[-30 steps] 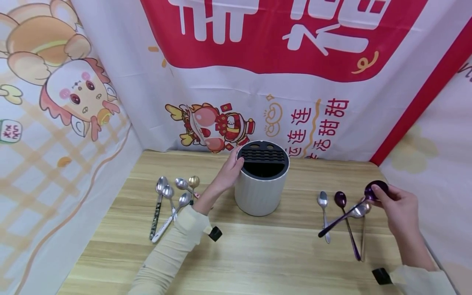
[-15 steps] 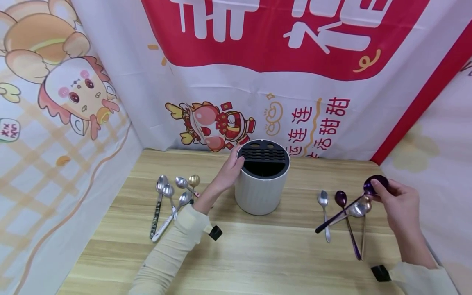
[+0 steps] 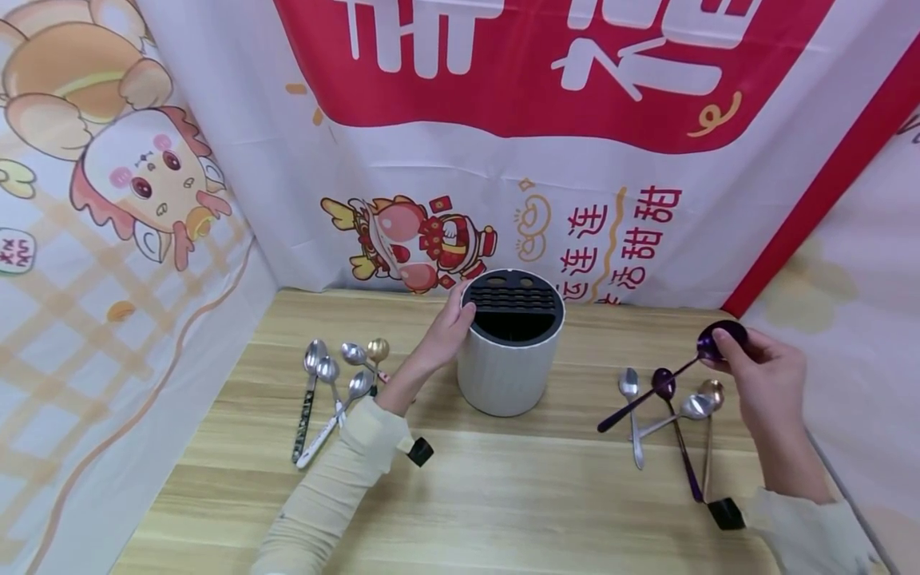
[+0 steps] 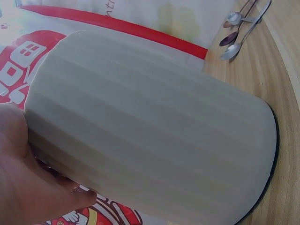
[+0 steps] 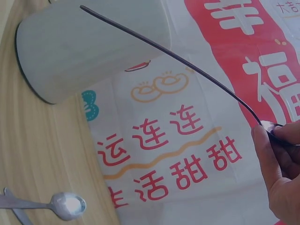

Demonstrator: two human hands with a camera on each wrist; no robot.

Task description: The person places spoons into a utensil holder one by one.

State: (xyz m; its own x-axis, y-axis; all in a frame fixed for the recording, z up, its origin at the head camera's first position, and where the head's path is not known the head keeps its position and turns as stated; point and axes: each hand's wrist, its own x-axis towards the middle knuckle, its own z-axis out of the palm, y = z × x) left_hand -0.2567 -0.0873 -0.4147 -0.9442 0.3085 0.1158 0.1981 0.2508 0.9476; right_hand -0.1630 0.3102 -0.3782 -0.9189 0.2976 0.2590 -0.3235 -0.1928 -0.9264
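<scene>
In the head view, my left hand (image 3: 444,331) grips the rim of an upright off-white utensil holder (image 3: 505,379), thumb on the near side, other fingers partly hidden behind it. The holder's black lid (image 3: 513,297) has slots, round holes and one large opening. At the right, my right hand (image 3: 772,387) pinches a dark purple spoon (image 3: 707,344) by its bowl, the handle slanting down toward the holder. The right wrist view shows this thin handle (image 5: 201,71) raised off the table. Beneath it lie a silver spoon (image 3: 628,383), another purple spoon (image 3: 686,455) and two more spoons.
Several spoons (image 3: 316,355), silver and gold, lie in a group left of the holder, near my left forearm. A printed cloth (image 3: 431,152) hangs behind the wooden table (image 3: 496,495), and more cloth covers both sides.
My right hand has lifted the purple spoon up and slightly left, away from the spoons on the table. My left hand and the holder have stayed in place.
</scene>
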